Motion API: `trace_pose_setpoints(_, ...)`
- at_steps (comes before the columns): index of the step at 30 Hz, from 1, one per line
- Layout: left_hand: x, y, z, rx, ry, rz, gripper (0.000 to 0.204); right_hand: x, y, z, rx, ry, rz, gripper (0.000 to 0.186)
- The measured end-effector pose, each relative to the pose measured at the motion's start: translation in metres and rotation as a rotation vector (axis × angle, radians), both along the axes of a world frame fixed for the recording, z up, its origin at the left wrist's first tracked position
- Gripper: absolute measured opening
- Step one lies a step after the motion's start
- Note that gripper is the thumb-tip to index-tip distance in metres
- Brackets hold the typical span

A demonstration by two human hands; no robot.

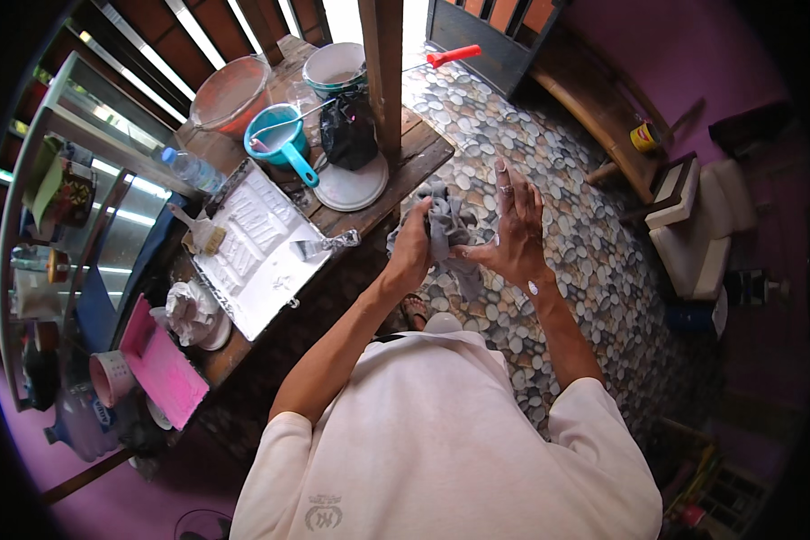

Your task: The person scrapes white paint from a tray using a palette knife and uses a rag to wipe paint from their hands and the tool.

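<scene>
My left hand (pixel 412 241) grips a crumpled grey cloth (pixel 457 270) in front of my chest. My right hand (pixel 511 232) is open beside it, fingers stretched upward, thumb against the cloth, with white smears on the skin and wrist. To the left, on the wooden table, lies a paint tray (pixel 256 247) coated in white, with a brush (pixel 202 236) at its left edge. A teal pot (pixel 279 139) with a handle, a black plastic bag (pixel 344 126) and a white lid (pixel 351 187) are behind it.
The table (pixel 430 148) also holds buckets (pixel 225 99), a bottle (pixel 198 171) and a pink tray (pixel 157 360). A wooden post (pixel 384 72) rises at its edge, near a red-handled roller (pixel 450 56). A wooden bench (pixel 594 117) and cushions (pixel 693 252) line the right wall. The pebble-patterned floor (pixel 576 315) surrounds me.
</scene>
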State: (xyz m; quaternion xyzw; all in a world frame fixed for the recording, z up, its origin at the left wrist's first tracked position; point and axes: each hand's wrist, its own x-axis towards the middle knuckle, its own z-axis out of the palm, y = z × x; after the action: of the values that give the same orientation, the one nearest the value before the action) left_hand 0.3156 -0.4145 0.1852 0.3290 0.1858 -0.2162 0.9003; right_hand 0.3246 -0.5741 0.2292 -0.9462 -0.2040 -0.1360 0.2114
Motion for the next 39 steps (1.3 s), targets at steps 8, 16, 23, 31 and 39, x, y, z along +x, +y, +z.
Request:
trace_pose_setpoints(8, -0.006, 0.010, 0.002, -0.300, -0.092, -0.161, 0.031, -0.003, -0.008, -0.011, 0.037, 0.309, -0.041, 0.135)
trace_pose_setpoints(16, -0.009, 0.000, -0.017, -0.122, -0.183, -0.247, 0.044, -0.004, -0.004, -0.030, 0.044, 0.391, -0.086, 0.137)
trace_pose_setpoints(23, -0.008, 0.010, -0.018, 0.325, -0.331, -0.530, 0.030, -0.005, 0.001, -0.051, 0.240, 0.549, 0.006, 0.135)
trace_pose_setpoints(31, -0.004, 0.001, -0.056, 0.414, -0.148, -0.130, 0.020, -0.010, 0.017, -0.034, -0.148, 0.385, -0.103, 0.133)
trace_pose_setpoints(39, -0.008, -0.011, -0.027, 1.184, -0.577, 0.066, 0.041, 0.014, -0.043, -0.031, 0.259, 0.780, 0.007, 0.091)
